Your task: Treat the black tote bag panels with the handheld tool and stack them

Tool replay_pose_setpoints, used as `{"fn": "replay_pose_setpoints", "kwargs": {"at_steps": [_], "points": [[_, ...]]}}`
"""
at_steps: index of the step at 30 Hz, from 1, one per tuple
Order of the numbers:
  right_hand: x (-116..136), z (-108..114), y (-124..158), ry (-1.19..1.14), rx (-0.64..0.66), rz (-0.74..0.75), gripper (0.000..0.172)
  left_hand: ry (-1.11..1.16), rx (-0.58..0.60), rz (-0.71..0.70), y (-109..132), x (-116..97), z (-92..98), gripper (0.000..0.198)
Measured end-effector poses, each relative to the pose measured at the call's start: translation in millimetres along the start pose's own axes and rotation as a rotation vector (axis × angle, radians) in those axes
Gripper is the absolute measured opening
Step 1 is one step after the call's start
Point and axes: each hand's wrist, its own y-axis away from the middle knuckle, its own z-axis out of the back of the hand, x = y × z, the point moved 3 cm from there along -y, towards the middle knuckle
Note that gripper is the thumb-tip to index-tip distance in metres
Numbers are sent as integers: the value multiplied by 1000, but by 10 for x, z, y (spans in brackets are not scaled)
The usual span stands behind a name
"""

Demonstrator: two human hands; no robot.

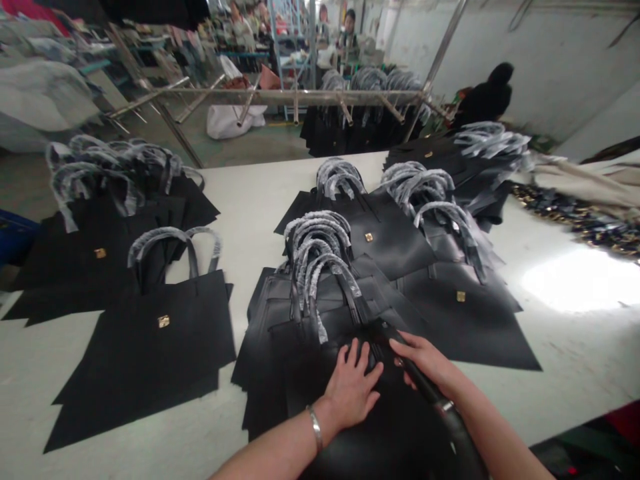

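Note:
My left hand point(353, 387) lies with fingers spread on a black bag panel point(310, 380) in the front middle pile. Close beside it, my right hand point(425, 363) is closed around a long black tube-shaped tool point(425, 387) with a silver ring. The tool's front end meets the dark panel near my left fingertips; its exact kind is unclear. Just beyond my hands, several handles point(320, 267) wrapped in clear plastic arch up from the pile. To the right lies a black bag panel with a gold clasp point(461, 297).
More black panels point(150, 360) with wrapped handles lie in piles at the left of the white table point(255, 193). Black pieces point(445, 163) are stacked at the back right, near gold-and-black hardware point(575, 213). A metal rack point(280, 99) stands behind the table. People work farther back.

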Motion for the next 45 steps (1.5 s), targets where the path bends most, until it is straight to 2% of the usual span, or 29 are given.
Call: {"fn": "replay_pose_setpoints", "kwargs": {"at_steps": [6,10,13,16,20,28,34,39,42,45], "points": [[-33,76,-20,-17,49,-24,41,10,22,-12,-2,21,44,59],[54,47,-124,-35,37,-14,42,16,18,-11,-4,32,40,59],[136,123,-184,-57,-62,44,40,25,15,-16,-6,39,26,59],[136,338,-119,-66,-207,74,36,37,11,-21,-7,50,9,59],[69,509,-24,-32,-196,6,35,37,6,-24,-2,63,-18,59],[271,426,-314,-17,-146,29,29,-8,14,-20,-13,60,-51,61],[139,472,-210,13,-105,-1,34,27,-1,-20,-4,72,-62,60],[209,448,-288,5,-255,124,40,21,-22,-25,-29,87,-93,58],[259,550,-108,-33,-348,180,51,1,-41,2,-78,106,-82,55],[104,710,361,-74,-391,166,53,-23,-59,36,-141,126,-55,52]]}}
